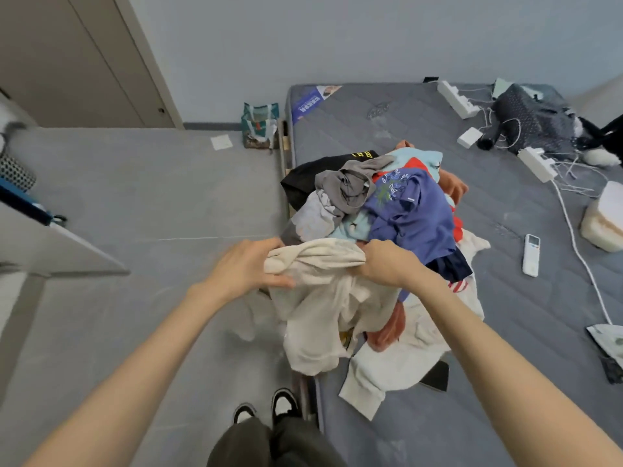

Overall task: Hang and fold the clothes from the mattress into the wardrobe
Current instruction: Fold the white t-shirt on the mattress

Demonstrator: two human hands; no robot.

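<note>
Open grey floor (151, 203) lies left of the mattress (505, 416), whose long left edge runs down to the person's shoes (269, 404). The clothes pile (404, 203) sits against that edge, with bare mattress to its right as far as a remote (531, 254). A cream garment (320, 318) hangs over the edge at the pile's near side. Both arms reach forward, and the 2 hands, left hand (246, 267) and right hand (387, 264), clutch its bunched top with curled fingers.

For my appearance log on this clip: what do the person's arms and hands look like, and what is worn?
The left arm and right arm are bare to the frame edge, no sleeves showing. The left hand and right hand show no gloves, watch, bracelet or ring. Below: dark olive trousers and black-and-white shoes.
</note>
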